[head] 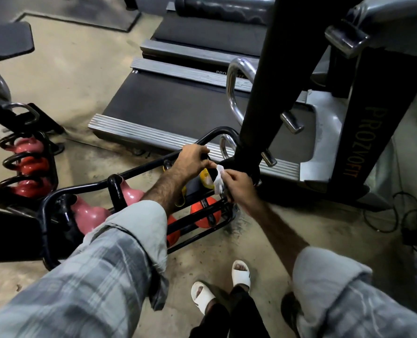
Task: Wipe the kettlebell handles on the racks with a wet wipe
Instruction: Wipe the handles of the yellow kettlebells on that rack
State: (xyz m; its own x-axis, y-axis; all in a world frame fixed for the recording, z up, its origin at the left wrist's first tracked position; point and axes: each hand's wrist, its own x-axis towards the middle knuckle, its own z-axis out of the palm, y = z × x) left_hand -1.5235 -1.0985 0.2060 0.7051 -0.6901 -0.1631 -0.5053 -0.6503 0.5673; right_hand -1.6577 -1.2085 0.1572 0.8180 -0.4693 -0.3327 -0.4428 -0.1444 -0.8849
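hands pinch wipe; kb handle hidden.

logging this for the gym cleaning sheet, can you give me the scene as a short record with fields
setting: gym floor beside a treadmill
rack: black kettlebell rack, pink kettlebells and orange kettlebells on it
wipe: white wet wipe, pinched between both hands
left hand: left hand above the rack's top rail, fingers on the wipe
right hand: right hand holding the wipe
handle contact: cannot tell
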